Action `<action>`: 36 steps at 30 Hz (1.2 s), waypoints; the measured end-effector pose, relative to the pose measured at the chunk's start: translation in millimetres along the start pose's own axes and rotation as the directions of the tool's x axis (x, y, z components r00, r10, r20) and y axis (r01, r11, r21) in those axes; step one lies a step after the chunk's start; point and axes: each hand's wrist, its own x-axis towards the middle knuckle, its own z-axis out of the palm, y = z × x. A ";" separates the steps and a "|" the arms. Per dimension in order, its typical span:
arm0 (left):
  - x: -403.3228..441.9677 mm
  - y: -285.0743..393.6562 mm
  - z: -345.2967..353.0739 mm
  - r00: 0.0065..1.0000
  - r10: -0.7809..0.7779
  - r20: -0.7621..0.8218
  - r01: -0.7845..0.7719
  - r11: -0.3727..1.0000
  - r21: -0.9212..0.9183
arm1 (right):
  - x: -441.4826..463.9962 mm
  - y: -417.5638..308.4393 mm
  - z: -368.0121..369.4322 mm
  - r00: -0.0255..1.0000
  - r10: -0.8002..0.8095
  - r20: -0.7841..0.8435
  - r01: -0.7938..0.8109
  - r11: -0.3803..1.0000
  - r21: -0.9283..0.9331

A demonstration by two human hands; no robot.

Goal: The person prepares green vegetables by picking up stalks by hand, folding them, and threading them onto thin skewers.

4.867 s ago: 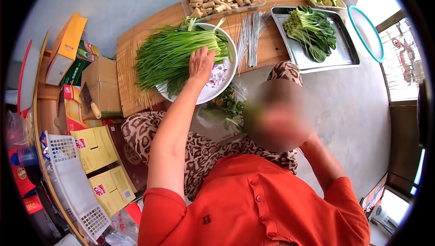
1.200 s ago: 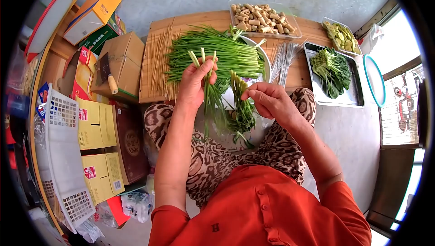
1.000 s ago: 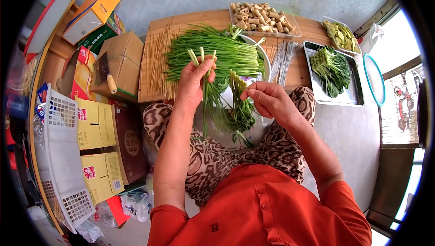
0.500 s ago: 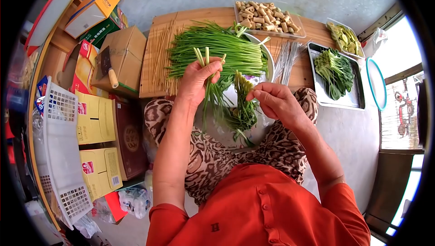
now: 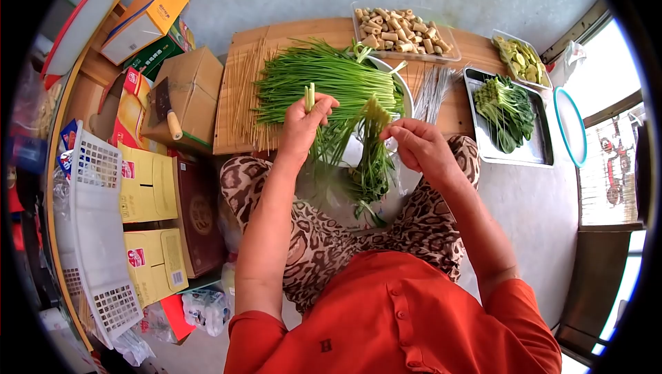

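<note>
My left hand [image 5: 303,126] is closed around a few green stalks, with pale cut ends sticking up above the fist and leaves hanging below. To its right, my right hand [image 5: 420,145] pinches at the side of a hanging green bunch [image 5: 372,133]; a thin skewer there is too fine to make out. Behind both hands a large heap of long green chives [image 5: 324,81] lies over a white bowl [image 5: 408,95]. Leafy greens [image 5: 371,184] hang or lie between my knees, partly blurred.
On the wooden table [image 5: 338,28] are bamboo skewers [image 5: 241,91], metal skewers [image 5: 433,91] and a tub of beige cut pieces [image 5: 403,33]. A metal tray [image 5: 541,136] holds leafy bunches; sliced green pieces [image 5: 522,60] fill another tub. A cleaver [image 5: 169,112] and boxes stand left.
Since half a second ago, my left hand has shifted slightly, and fewer stalk ends show above it. The hanging bunch by my right hand has risen a little and spread toward the left.
</note>
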 end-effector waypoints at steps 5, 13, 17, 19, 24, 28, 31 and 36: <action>-2.0 0.2 0.2 1.000 0.023 0.007 -0.024 0.989 0.147 | -12.0 -3.2 -24.4 0.985 -0.090 -0.149 0.086 0.996 -0.031; -24.7 27.1 27.4 0.994 0.031 0.106 -0.061 0.954 0.294 | -31.8 -1.6 -52.1 0.934 -0.148 -0.325 0.190 0.977 0.101; -49.2 46.7 77.4 0.932 -0.168 0.320 0.002 0.887 0.461 | -33.8 -4.9 -30.2 0.965 -0.186 -0.183 0.208 0.972 0.108; -55.7 35.0 88.4 0.924 0.004 0.381 -0.192 0.869 0.456 | -37.0 -7.0 -18.2 0.980 -0.164 -0.114 0.179 0.975 0.131; -69.6 28.3 98.3 0.934 -0.014 0.356 -0.103 0.945 0.310 | -39.4 -0.8 -10.5 0.988 -0.152 0.025 0.148 0.981 0.124; -74.1 28.0 97.7 0.929 -0.069 0.364 -0.065 0.937 0.343 | -38.1 6.3 -10.0 0.986 -0.168 0.023 0.164 0.979 0.118; -75.7 26.7 95.9 0.925 -0.117 0.362 -0.025 0.931 0.365 | -38.4 9.1 -9.8 0.979 -0.202 -0.001 0.202 0.979 0.023; -79.2 34.3 93.1 0.959 -0.019 0.282 -0.062 0.959 0.275 | -42.3 2.4 -10.9 0.979 -0.195 -0.067 0.192 0.980 -0.046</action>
